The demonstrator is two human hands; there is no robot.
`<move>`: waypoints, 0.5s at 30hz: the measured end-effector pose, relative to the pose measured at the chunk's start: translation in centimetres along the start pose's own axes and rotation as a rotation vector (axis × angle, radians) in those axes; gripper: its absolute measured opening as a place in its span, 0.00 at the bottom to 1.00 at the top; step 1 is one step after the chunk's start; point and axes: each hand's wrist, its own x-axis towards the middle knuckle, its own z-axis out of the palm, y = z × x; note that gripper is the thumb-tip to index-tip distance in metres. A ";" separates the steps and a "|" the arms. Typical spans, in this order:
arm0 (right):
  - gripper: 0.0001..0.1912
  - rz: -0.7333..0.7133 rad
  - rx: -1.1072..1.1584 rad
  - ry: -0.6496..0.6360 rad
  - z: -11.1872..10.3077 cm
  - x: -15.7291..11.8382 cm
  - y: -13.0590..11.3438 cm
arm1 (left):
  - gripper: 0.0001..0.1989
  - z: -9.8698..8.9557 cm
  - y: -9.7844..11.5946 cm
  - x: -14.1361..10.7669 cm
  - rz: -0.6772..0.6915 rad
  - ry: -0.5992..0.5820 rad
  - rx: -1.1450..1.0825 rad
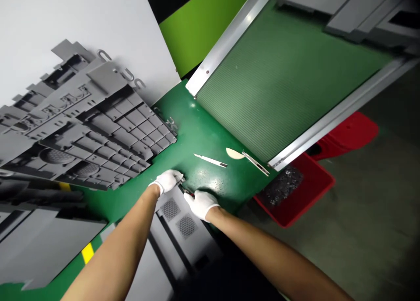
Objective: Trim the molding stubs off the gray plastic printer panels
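Note:
A grey plastic panel (192,242) with two patches of round perforations lies below my hands, close to my body. My left hand (168,180), in a white glove, has its fingers closed on the panel's far corner. Also gloved in white, my right hand (201,203) is at the panel's far right edge, its fingers closed round something small and dark that is mostly hidden. On the green table (193,130) beyond them lie a slim white knife (210,161), a pale half-round piece (235,153) and metal tweezers (256,164).
Stacked grey moulded panels (108,126) stand at the left, with more (52,244) below them. A green ribbed conveyor (278,82) with metal rails runs to the upper right. A red bin (308,196) of small scraps sits right of the table, near a red stool (351,134).

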 end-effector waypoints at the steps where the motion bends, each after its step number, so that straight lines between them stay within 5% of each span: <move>1: 0.39 -0.010 -0.003 0.002 0.1 0.3 -0.4 | 0.23 0.0 -0.2 0.0 0.016 -0.003 -0.013; 15: 0.37 0.015 -0.017 0.047 1.3 0.8 -1.4 | 0.24 -0.2 -0.9 -0.1 0.180 -0.020 -0.188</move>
